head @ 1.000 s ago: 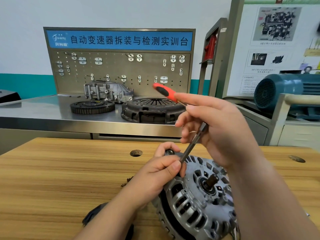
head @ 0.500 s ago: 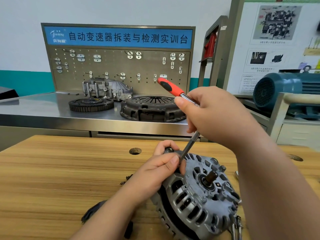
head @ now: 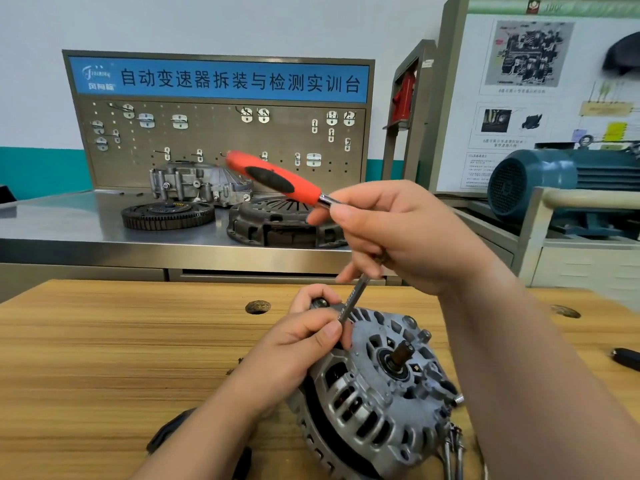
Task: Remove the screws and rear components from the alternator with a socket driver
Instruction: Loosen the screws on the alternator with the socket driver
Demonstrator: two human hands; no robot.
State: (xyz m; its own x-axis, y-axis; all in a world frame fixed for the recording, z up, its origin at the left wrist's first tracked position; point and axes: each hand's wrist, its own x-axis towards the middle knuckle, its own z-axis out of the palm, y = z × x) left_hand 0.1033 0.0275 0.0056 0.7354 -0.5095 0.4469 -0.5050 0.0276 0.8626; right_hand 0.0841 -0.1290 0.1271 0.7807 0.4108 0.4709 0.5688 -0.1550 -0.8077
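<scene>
The wooden table (head: 104, 358) fills the lower half of my view. Beyond it, at 12 o'clock, stands a steel bench (head: 69, 220) with a pegboard (head: 221, 140) at its back. A blue motor (head: 540, 181) sits off at 2 o'clock.

The alternator (head: 374, 393) lies tilted on the table just in front of me. Its finned face and stub shaft (head: 403, 351) are turned up toward me. On the bench a dark clutch cover (head: 277, 223) lies beside a toothed ring (head: 168, 214), with a grey metal housing (head: 197, 181) behind them.

The socket driver (head: 277, 180) slants from the alternator's rim at its 11 o'clock up to my right hand (head: 408, 237). There it bends, and its red handle points away toward 10 o'clock.

My right hand hovers above the alternator, apart from it, with its fingers curled round the driver where handle meets shank. My left hand (head: 294, 351) rests against the alternator's 10 o'clock edge. Its fingers (head: 308, 296) curl over the rim and its thumb (head: 325, 332) presses the shank's lower end against them. The driver's tip is hidden behind that thumb.
</scene>
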